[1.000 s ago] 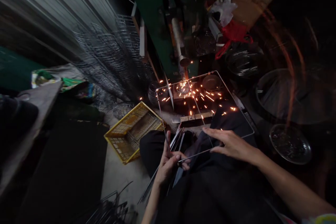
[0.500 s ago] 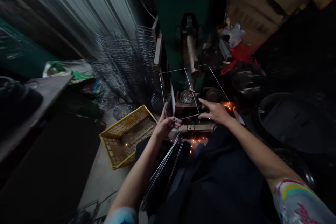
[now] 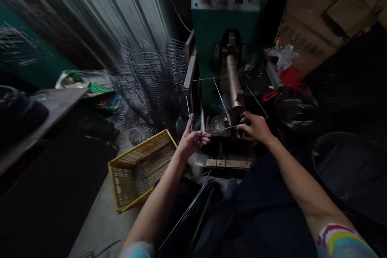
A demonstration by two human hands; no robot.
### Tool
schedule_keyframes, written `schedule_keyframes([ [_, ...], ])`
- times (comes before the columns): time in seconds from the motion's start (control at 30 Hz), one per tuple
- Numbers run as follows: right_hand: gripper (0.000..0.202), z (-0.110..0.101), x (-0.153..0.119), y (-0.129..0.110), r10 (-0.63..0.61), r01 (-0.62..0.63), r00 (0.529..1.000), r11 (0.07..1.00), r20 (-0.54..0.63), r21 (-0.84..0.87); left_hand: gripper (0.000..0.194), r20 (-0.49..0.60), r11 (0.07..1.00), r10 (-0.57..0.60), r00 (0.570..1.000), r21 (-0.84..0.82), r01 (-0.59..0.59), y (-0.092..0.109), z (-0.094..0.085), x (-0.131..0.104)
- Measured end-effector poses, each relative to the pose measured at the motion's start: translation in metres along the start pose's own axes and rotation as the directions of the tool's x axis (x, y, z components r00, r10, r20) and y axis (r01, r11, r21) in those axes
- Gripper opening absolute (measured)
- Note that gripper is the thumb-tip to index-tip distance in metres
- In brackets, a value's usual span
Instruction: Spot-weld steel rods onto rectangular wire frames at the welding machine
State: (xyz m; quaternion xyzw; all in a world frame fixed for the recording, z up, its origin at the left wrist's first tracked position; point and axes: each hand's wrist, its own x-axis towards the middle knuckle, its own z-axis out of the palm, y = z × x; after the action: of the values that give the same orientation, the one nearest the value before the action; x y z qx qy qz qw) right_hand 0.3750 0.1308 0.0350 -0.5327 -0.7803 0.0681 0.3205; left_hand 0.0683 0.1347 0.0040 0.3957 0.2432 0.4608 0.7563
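A thin rectangular wire frame point(image 3: 222, 96) with a crossbar spans the space between my hands, in front of a green machine point(image 3: 208, 40). My left hand point(image 3: 191, 139) is closed on the frame's near left corner. At the near side, right of the crossbar, my right hand point(image 3: 255, 127) pinches the wire. The crossbar's near end lies just below the tip of the machine's copper-coloured arm point(image 3: 234, 82); whether they touch is unclear. A round dish of small metal pieces point(image 3: 219, 123) sits beneath the frame.
A yellow crate point(image 3: 142, 169) lies on the floor at the left, with stacks of wire rings point(image 3: 145, 74) behind it. Long metal rods point(image 3: 187, 213) rest by my legs. Cardboard boxes point(image 3: 305, 32) and a red bag point(image 3: 290, 78) are at the right.
The orange sparks are gone. My right hand has moved slightly right and its fingers have closed on the wire. The view has shifted, so the machine appears lower and further right.
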Motion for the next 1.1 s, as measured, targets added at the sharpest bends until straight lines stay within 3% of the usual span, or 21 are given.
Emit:
schedule_keyframes([
  [0.4, 0.053, -0.004, 0.002, -0.004, 0.017, -0.018, 1.000, 0.999, -0.014, -0.038, 0.101, -0.037, 0.998, -0.014, 0.999, -0.068, 0.012, -0.004, -0.003, 0.010],
  [0.67, 0.057, 0.001, 0.001, -0.001, 0.024, -0.025, 0.999, 0.999, -0.025, -0.020, 0.099, -0.048, 1.000, 0.002, 0.999, -0.012, -0.002, -0.003, -0.003, 0.012],
  [0.8, 0.057, 0.004, -0.003, 0.001, 0.023, -0.025, 0.998, 0.999, -0.050, -0.045, 0.095, -0.063, 1.000, -0.002, 0.998, -0.004, 0.002, -0.003, -0.004, 0.013],
  [0.9, 0.061, -0.006, -0.006, 0.013, 0.027, -0.039, 0.993, 0.993, -0.113, -0.107, 0.097, -0.052, 1.000, -0.012, 0.999, -0.017, 0.011, -0.003, -0.005, 0.014],
  [0.97, 0.059, -0.018, -0.006, 0.026, 0.143, -0.169, 0.965, 0.980, -0.220, -0.106, 0.100, -0.035, 0.999, -0.028, 0.999, -0.034, 0.027, -0.004, -0.005, 0.014],
  [1.0, 0.055, -0.025, -0.005, 0.032, 0.257, -0.272, 0.934, 0.962, -0.248, -0.027, 0.101, -0.028, 0.999, -0.032, 0.999, -0.041, 0.031, -0.005, -0.004, 0.013],
  [1.03, 0.050, -0.031, -0.006, 0.038, 0.388, -0.376, 0.892, 0.922, -0.230, 0.095, 0.102, -0.019, 0.999, -0.032, 0.999, -0.045, 0.031, -0.005, -0.002, 0.010],
  [1.1, 0.045, -0.039, -0.012, 0.043, 0.575, -0.520, 0.814, 0.786, -0.084, 0.334, 0.103, 0.001, 0.998, -0.029, 1.000, -0.046, 0.029, -0.008, 0.002, -0.004],
])
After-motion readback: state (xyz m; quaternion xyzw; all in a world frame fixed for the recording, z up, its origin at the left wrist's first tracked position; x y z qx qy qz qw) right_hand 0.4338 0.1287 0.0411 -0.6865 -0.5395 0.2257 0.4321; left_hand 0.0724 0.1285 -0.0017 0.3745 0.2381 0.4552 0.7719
